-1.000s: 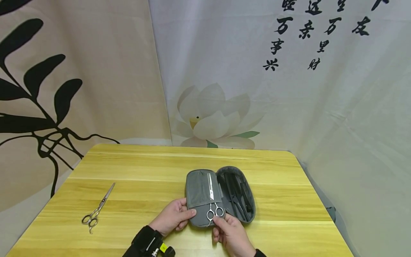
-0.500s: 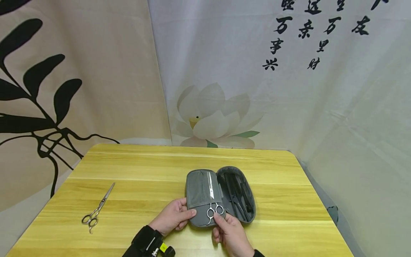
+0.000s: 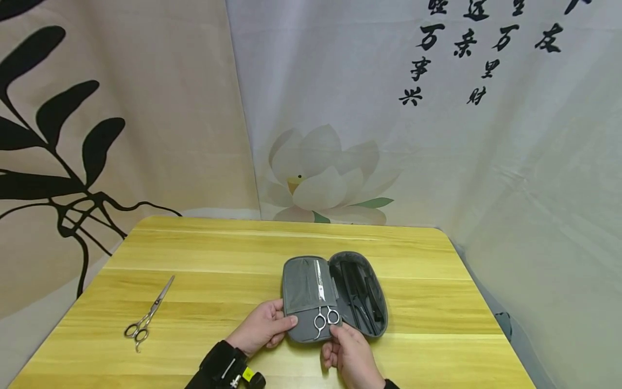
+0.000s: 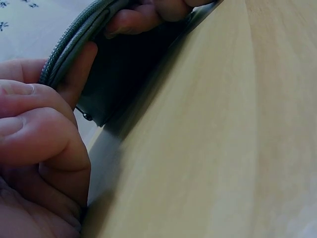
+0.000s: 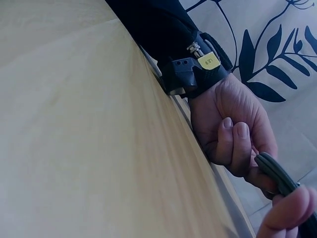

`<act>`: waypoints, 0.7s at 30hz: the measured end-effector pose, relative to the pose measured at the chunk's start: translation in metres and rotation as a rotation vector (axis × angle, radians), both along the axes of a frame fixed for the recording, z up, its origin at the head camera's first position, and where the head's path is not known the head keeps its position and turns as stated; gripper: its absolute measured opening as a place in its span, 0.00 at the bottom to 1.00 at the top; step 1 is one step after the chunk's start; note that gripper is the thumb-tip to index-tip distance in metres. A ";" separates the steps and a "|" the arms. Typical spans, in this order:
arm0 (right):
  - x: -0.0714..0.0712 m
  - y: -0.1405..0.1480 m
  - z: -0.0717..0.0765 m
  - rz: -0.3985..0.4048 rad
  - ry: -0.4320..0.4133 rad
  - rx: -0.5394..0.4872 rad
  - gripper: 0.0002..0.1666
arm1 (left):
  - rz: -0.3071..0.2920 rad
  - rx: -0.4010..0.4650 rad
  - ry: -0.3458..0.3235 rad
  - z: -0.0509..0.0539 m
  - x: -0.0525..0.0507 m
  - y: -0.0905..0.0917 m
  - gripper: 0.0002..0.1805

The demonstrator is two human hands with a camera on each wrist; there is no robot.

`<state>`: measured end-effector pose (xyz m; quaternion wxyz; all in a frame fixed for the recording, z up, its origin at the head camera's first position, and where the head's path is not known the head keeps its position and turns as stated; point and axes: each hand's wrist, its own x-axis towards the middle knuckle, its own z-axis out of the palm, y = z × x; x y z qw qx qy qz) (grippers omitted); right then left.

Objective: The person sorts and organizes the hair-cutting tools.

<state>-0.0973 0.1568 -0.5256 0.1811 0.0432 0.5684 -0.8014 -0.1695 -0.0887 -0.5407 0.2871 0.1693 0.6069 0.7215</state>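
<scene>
A grey zippered case (image 3: 303, 324) lies spread open like a book, its two halves side by side. Silver scissors (image 3: 320, 292) sit in the mesh pocket of the left half, finger rings sticking out below. My left hand (image 3: 262, 327) pinches that half's left edge, thumb on top. At its lower right corner my right hand (image 3: 352, 354) pinches the edge, thumb close to a scissor ring. In the left wrist view, the case's rim (image 4: 69, 47) is raised off the wood between fingers. Dark tools, one like black-handled scissors (image 3: 359, 305), fill the right half.
A second pair of silver scissors (image 3: 148, 316) lies on the wooden table (image 3: 218, 259) to the left, blades pointing away. Behind the table hangs a printed curtain (image 3: 330, 65). A black wrist camera mount (image 3: 228, 367) is strapped to my left wrist.
My right thumb has slid slightly right, off the area by the lower scissor ring toward the case's corner. The left hand and the loose scissors stay put.
</scene>
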 end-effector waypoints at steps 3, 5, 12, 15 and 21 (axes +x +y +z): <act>0.000 0.000 -0.001 -0.006 0.005 0.003 0.13 | -0.001 -0.002 0.003 0.001 0.000 0.000 0.27; 0.000 0.000 -0.002 -0.006 0.011 0.001 0.13 | -0.004 -0.001 0.004 0.001 0.000 0.000 0.27; 0.000 0.002 -0.006 0.027 0.047 0.023 0.21 | -0.011 0.004 0.007 0.002 0.000 -0.001 0.27; -0.001 0.002 -0.005 0.026 0.042 0.033 0.22 | -0.010 0.003 0.004 0.003 0.000 -0.001 0.26; -0.001 0.001 -0.004 0.015 0.046 0.019 0.20 | -0.007 -0.002 -0.006 0.003 0.000 0.000 0.26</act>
